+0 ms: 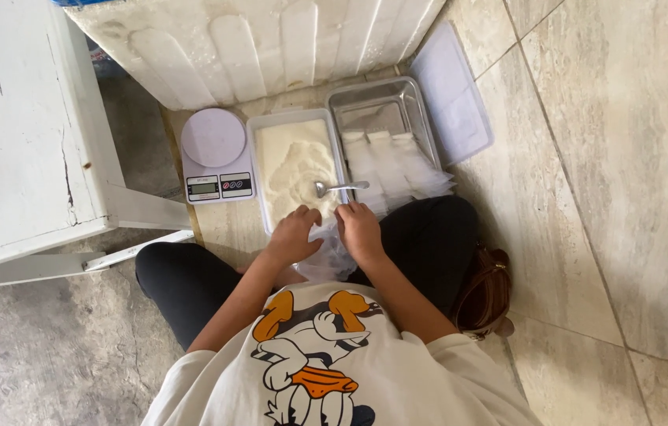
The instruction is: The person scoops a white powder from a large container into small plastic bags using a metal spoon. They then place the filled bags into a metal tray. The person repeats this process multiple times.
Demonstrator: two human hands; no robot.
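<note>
Left hand (293,234): centre of the frame, just below the white tub; fingers curled down and pinching the near edge of a clear plastic bag (328,254); fingertips partly hidden by the bag.
Right hand (360,230): just right of the left hand; fingers bent and pinching the same bag's top edge; exact hold hard to make out.
Clear plastic bag: crumpled between both hands, over the person's lap at centre frame; its lower part is hidden behind the hands and forearms, and whether anything is in it cannot be told.
White tub (296,162): rectangular, on the floor above the hands, holding pale powder with a dent in it; its near rim is covered by the left hand.
Spoon (339,188): metal, bowl resting in the powder, handle lying across the tub's right rim.
Metal tray (385,106): right of the tub, touching it, upper centre; front part filled with rows of small clear packets (393,162) that spill over its near edge; their contents are too faint to read.
Scale (216,155): white kitchen scale left of the tub, round platform bare; display too small to read.
Lid (451,93): translucent, flat on the floor, upper right of the tray.
Brown bag (485,290): right of the knee, partly hidden behind the leg.
Cabinet (18,126): white, upper left, cut off by the frame.
</note>
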